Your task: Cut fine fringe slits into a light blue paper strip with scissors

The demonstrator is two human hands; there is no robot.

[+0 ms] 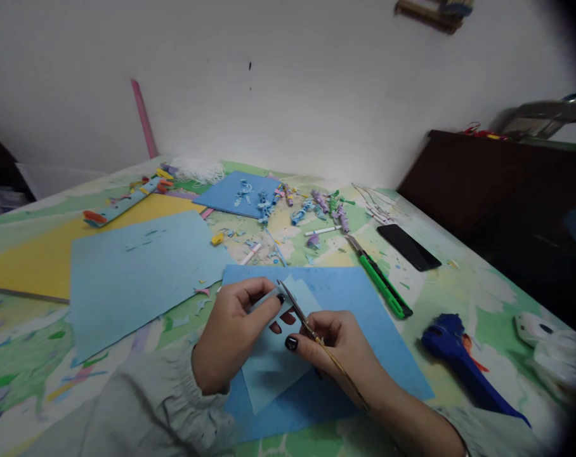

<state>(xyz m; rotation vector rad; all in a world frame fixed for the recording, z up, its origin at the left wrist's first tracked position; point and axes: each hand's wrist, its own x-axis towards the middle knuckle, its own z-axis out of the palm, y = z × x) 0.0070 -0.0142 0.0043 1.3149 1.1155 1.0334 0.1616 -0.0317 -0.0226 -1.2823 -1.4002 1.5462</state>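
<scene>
In the head view my left hand [243, 333] pinches a small piece of light blue paper [274, 301] between thumb and fingers. My right hand [340, 349] is closed on a pair of scissors [297, 311] with gold-coloured handles, mostly hidden by the hand. The blades point up and away from me, beside the left thumb and against the held paper. Below both hands a larger light blue sheet [269, 384] lies on a darker blue sheet [387, 371].
Left are a light blue sheet [140, 285] and a yellow sheet [12, 266]. To the right lie a green utility knife [386, 285], a black phone [408, 246] and a blue glue gun [464, 362]. Curled paper pieces [319, 202] and scraps cover the back.
</scene>
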